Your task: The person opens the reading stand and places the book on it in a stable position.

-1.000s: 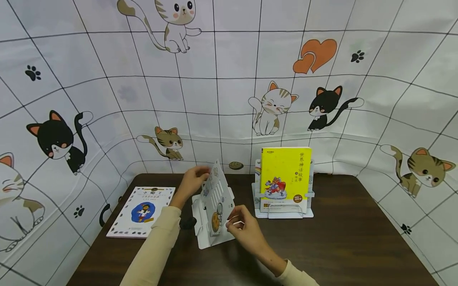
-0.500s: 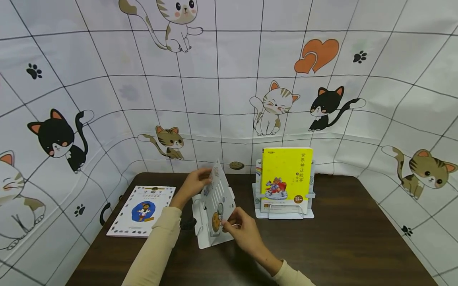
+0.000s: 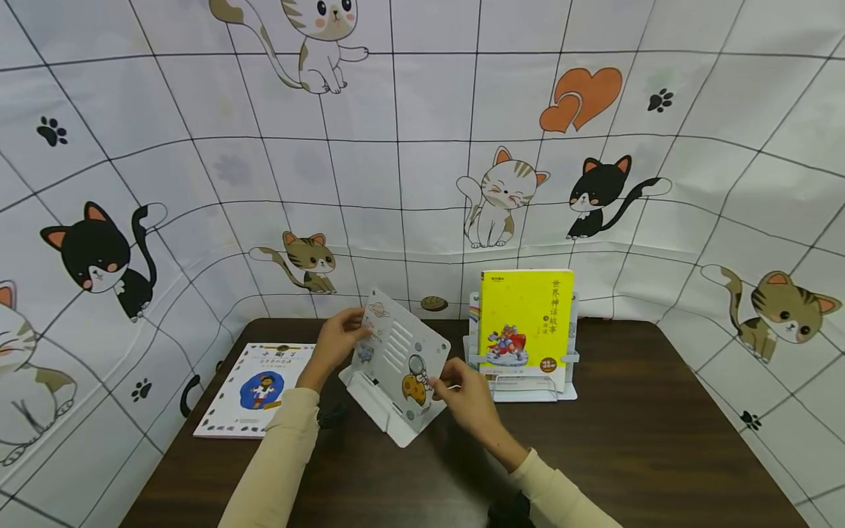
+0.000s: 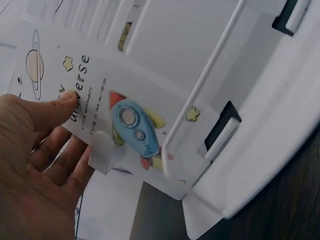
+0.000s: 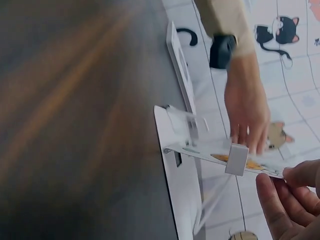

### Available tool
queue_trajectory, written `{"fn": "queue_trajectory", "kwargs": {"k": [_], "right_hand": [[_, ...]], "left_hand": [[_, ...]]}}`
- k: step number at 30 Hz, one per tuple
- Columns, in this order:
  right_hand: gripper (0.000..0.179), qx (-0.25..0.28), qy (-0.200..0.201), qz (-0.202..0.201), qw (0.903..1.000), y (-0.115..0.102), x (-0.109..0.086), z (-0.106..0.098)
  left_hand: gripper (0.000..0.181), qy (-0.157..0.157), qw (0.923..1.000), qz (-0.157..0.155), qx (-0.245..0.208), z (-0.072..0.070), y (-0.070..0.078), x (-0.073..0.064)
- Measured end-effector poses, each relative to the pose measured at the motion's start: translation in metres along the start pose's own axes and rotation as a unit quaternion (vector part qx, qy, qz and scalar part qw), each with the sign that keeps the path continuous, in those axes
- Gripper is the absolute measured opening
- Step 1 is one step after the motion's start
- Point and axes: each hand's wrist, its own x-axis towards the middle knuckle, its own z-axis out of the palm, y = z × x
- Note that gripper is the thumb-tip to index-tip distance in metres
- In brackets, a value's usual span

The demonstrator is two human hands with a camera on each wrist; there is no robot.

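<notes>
A white book stand (image 3: 399, 352), printed with space pictures, stands tilted up at mid-table, its panel facing partly toward me. My left hand (image 3: 338, 337) pinches the panel's upper left edge. The left wrist view shows the thumb of that hand (image 4: 40, 155) across the panel's printed face, beside a blue rocket picture (image 4: 135, 127). At the panel's lower right edge, my right hand (image 3: 470, 400) pinches it near a yellow moon picture. Thumb and fingers of the right hand (image 5: 292, 195) meet on the panel's thin edge in the right wrist view. The stand's flat base (image 5: 172, 190) lies below.
Behind and to the right, a yellow book (image 3: 528, 308) leans upright on another white stand (image 3: 472, 389). A white book with a blue oval (image 3: 247, 411) lies flat at the left of the dark wooden table (image 3: 627, 455). A cat-print cloth (image 3: 429, 176) hangs behind.
The book stand has turned from nearly edge-on so its printed face shows more toward me. My left hand has shifted slightly left and the right hand slightly right, both keeping hold.
</notes>
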Motion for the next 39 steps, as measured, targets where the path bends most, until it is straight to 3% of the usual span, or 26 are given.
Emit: {"fn": "queue_trajectory", "kwargs": {"k": [8, 19, 39], "right_hand": [[0.01, -0.082, 0.035, -0.018, 0.9958, 0.008, 0.031, -0.013], [0.017, -0.195, 0.087, -0.024, 0.9768, 0.016, 0.069, -0.016], [0.019, -0.236, 0.104, -0.013, 0.9661, 0.018, 0.081, -0.009]], "left_hand": [[0.048, 0.024, 0.9995, -0.018, 0.007, -0.011, -0.006, -0.005], [0.041, 0.048, 0.9983, -0.03, 0.01, -0.011, -0.009, -0.011], [0.043, 0.047, 0.998, -0.042, -0.003, -0.013, -0.007, -0.018]]}}
